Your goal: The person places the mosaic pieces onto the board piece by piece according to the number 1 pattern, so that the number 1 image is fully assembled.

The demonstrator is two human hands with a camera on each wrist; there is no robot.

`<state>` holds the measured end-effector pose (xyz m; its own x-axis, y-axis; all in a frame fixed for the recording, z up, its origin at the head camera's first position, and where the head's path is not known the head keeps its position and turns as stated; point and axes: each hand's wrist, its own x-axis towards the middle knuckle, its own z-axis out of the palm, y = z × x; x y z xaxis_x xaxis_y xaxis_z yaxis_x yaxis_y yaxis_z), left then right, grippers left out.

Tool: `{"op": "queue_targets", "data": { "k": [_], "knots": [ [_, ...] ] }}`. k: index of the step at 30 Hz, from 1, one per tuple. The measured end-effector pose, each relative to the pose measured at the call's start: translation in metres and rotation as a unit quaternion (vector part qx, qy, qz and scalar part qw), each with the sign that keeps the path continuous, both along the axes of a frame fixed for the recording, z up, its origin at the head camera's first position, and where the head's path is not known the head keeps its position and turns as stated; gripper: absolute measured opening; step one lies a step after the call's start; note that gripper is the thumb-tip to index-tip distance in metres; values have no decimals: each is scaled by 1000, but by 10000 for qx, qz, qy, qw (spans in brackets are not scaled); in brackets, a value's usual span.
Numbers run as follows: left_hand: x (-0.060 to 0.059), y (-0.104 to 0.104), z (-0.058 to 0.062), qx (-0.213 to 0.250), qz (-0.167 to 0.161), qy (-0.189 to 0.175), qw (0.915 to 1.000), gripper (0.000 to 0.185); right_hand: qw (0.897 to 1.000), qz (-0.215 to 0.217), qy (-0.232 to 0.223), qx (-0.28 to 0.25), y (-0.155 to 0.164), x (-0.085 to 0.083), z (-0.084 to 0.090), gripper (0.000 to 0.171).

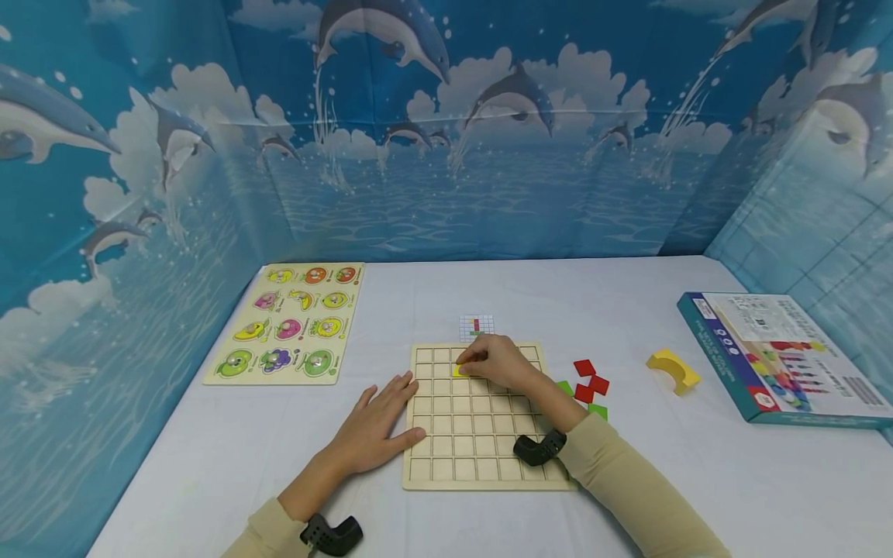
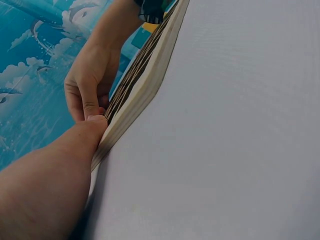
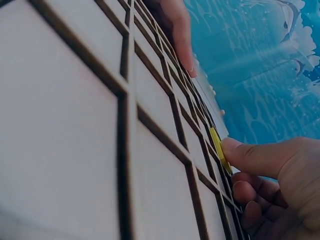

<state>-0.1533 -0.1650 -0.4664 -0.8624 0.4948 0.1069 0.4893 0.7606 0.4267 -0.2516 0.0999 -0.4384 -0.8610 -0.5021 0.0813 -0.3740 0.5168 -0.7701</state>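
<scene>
Yellow tile (image 1: pixel 458 371) under right-hand fingers (image 1: pixel 473 358)

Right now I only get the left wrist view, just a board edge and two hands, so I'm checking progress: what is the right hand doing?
Observer: The right hand pinches a yellow tile on the wooden grid board, near its far edge.
Operator: Any other tiles on the board?
Observer: None that I can see; the remaining cells in view look empty.
Operator: Where are the spare pieces?
Observer: Red tiles and green tiles lie on the table right of the board.
Operator: And the left hand?
Observer: The left hand lies flat, fingers straight on the board's left edge.
</scene>
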Motion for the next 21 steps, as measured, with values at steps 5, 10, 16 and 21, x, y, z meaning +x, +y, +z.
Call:
{"op": "queue_targets", "data": {
  "k": [5, 10, 16, 21],
  "knots": [
    [0, 0, -1, -30, 3, -12, 10000, 79, 9998, 86, -60, -154, 3, 0, 0, 19],
    [0, 1, 0, -29, 20, -42, 10000, 79, 9994, 201, -61, -265, 8, 3, 3, 22],
    [0, 1, 1, -10, 33, -85, 10000, 79, 9994, 197, -31, -267, 18, 9, 9, 19],
    [0, 0, 0, -12, 26, -72, 10000, 80, 9997, -36, -57, -228, 29, 12, 12, 16]
  ]
}}
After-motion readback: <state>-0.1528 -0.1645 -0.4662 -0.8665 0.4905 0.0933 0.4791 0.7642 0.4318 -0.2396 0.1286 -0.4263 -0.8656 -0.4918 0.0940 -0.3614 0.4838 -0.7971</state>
